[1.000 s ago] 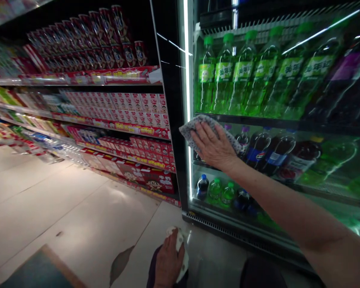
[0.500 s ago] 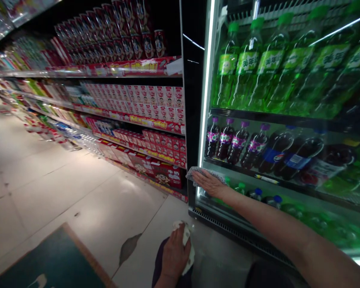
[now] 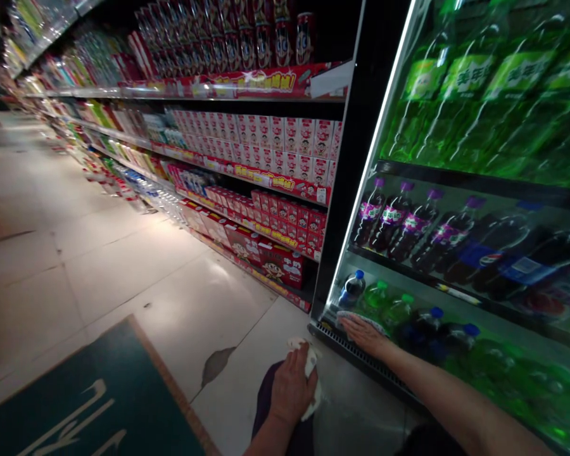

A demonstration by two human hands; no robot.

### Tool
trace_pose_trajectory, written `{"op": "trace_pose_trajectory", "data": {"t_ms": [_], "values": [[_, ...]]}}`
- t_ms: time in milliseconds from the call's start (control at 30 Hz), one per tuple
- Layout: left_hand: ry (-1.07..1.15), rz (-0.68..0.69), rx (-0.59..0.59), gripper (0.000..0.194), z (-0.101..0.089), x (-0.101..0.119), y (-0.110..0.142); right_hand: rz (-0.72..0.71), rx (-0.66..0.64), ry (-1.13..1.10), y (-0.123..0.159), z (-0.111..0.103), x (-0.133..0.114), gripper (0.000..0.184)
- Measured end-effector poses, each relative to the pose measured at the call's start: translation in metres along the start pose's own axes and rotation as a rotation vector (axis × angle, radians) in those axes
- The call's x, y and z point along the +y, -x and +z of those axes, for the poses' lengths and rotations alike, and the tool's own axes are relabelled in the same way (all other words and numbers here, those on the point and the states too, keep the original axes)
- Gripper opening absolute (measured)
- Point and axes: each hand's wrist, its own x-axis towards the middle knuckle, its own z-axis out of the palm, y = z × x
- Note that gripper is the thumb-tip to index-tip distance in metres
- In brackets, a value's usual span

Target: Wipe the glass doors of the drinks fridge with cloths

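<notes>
The right hand (image 3: 363, 334) is flat, with its fingers long and close together; it presses a gray cloth (image 3: 371, 322) on the low corner of the cooler's glass door (image 3: 380, 269), just above the black vent (image 3: 342, 342); behind the glass, near the cloth, are 1 small bottle with a blue cap (image 3: 351, 288) and 2 green bottles (image 3: 374, 296).

The left hand (image 3: 289, 386) is bent narrow around a pale cloth (image 3: 310, 361); it rests on the knee (image 3: 265, 396), over the floor (image 3: 247, 361).

I think this step is wiping the glass, and the wipe looks to be at the bottom of its side edge; the next move seems to call for a soft, even push with the gray cloth flat, along the bottom edge or back up the glass; the fingers should mind the vent, as the cloth could catch there.
</notes>
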Motion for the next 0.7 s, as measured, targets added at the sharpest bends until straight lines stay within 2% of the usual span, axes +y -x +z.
{"op": "trace_pose_trajectory", "data": {"t_ms": [167,267,367,533,633,700], "values": [[0.054,-0.047,-0.077,0.053,-0.004,0.004,-0.005,0.050,-0.069,0.001,0.050,-0.046,0.005,0.093],[0.065,-0.043,-0.104,0.054,-0.004,0.005,-0.007,0.087,-0.151,0.038,0.075,-0.090,0.017,0.092],[0.065,-0.035,-0.108,0.054,-0.002,0.005,-0.009,0.136,-0.223,0.159,0.091,-0.141,0.030,0.082],[0.056,-0.021,-0.081,0.052,0.003,0.004,-0.011,0.308,-0.266,0.456,0.098,-0.227,0.051,0.067],[0.057,-0.012,-0.068,0.051,0.006,0.004,-0.011,0.420,-0.167,0.600,0.089,-0.268,0.072,0.050],[0.059,-0.013,-0.071,0.052,0.007,0.004,-0.012,0.507,-0.051,0.687,0.075,-0.290,0.090,0.047]]}}
